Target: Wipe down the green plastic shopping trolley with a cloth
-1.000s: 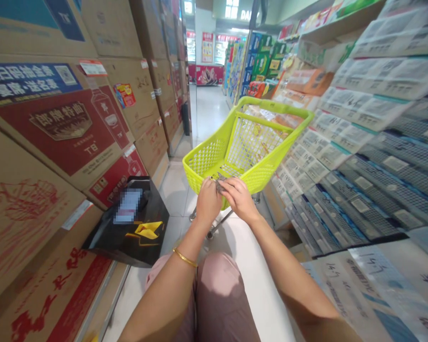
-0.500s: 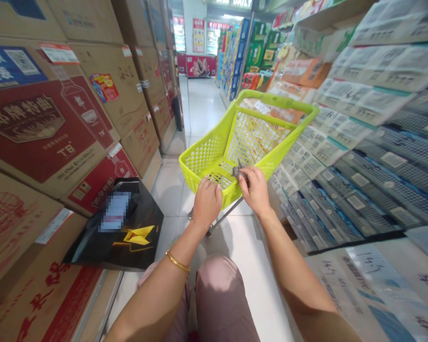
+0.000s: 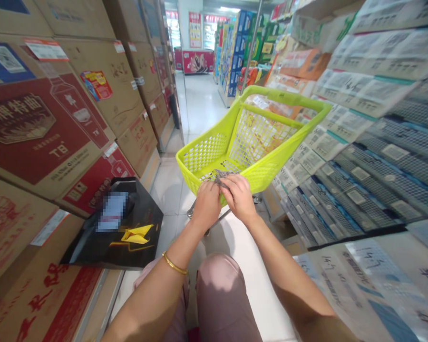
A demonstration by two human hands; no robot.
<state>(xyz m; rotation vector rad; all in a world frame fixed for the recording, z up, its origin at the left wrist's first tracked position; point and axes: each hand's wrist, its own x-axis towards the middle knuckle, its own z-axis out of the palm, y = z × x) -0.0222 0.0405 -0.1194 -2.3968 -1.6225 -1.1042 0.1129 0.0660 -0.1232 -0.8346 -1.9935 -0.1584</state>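
A lime-green shopping cart (image 3: 214,147) with a perforated basket stands in front of my knees. My left hand (image 3: 207,202) is curled over the basket's near rim. Right beside it, my right hand (image 3: 240,194) is closed on a crumpled grey cloth (image 3: 221,176) at the same rim, close to my left thumb. The cloth shows above and between the hands; its lower part is hidden by my fingers. Inside the basket only the green lattice floor and walls are seen.
Stacked cardboard cartons (image 3: 39,123) line the left side. A black bag (image 3: 128,256) with a blurred phone-like rectangle (image 3: 112,211) on top sits against them. Packaged goods (image 3: 374,76) fill the right shelves. A tiled aisle (image 3: 203,99) runs ahead towards more shelves (image 3: 235,57).
My right hand has moved left along the rim with the cloth, up against my left hand. The left hand keeps its place, while the view has shifted slightly.
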